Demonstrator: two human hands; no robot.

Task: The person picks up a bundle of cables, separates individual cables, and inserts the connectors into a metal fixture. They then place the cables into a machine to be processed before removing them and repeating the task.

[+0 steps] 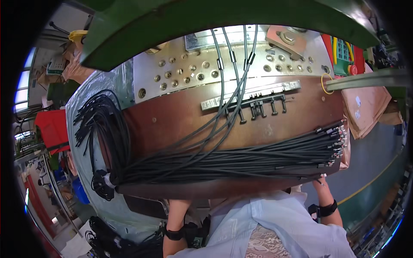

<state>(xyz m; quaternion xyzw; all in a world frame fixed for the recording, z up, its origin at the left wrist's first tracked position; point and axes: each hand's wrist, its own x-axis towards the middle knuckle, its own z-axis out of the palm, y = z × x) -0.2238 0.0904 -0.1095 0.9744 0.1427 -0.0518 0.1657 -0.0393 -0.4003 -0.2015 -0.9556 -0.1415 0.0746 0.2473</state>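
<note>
Across the near side of the brown table (144, 118), a bundle of black cables (232, 160) lay lengthwise.
Four cables (222, 81) ran to the far side, over a metal bar (269, 91). The right hand (320, 183) was at the near right edge, its grip unclear; the left hand was hidden by the near edge, its fingers unreadable.

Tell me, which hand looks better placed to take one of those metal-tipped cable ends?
Probably the right hand: it shows at the near right edge of the brown board, close to the cable ends. The left hand is hidden; the left forearm is farther away.
</note>
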